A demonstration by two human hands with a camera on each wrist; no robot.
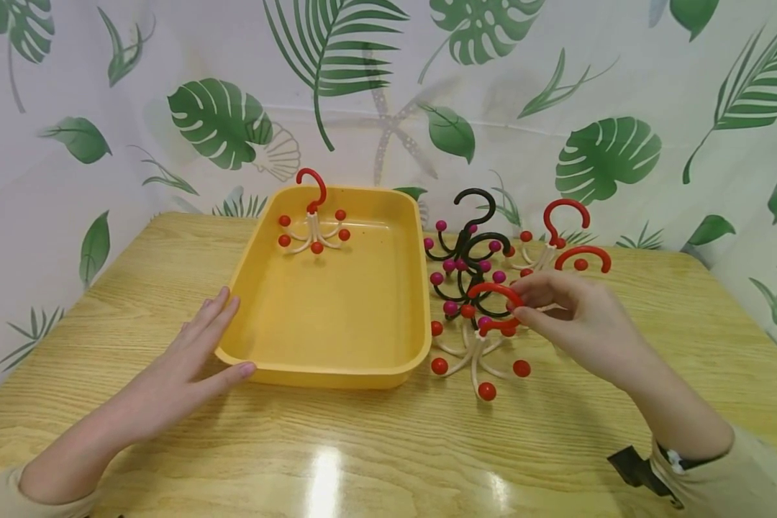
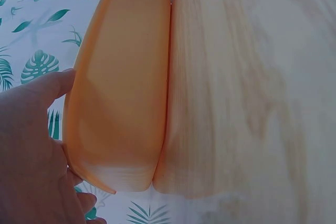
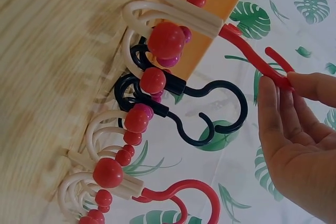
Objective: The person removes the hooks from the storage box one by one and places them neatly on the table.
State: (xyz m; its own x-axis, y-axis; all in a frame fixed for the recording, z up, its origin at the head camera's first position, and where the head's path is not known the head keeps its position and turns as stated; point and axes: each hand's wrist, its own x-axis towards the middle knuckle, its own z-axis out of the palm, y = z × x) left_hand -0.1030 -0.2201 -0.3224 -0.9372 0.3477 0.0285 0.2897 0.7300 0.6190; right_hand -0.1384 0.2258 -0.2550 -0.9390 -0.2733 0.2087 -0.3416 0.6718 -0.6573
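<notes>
My right hand (image 1: 589, 324) pinches the red hook of a white multi-arm hook hanger (image 1: 478, 349) with red ball tips. This hanger stands upright just right of the yellow tray (image 1: 337, 378); whether its arms touch the table cannot be told. The left hand (image 1: 188, 360) rests against the tray's near left corner, fingers fairly straight and spread, thumb at the front rim. Inside the tray, near its far left corner, a similar white hanger (image 1: 312, 226) has its red hook up. Thumb and fingertips meet on the red hook (image 3: 252, 59) in the right wrist view.
Behind the held hanger, two black hook hangers (image 1: 464, 241) with magenta balls stand close together, overlapping. More white hangers with red hooks (image 1: 566, 205) are farther right, partly hidden by the right hand. A leaf-printed cloth (image 1: 388, 86) hangs behind the wooden table (image 1: 375, 446).
</notes>
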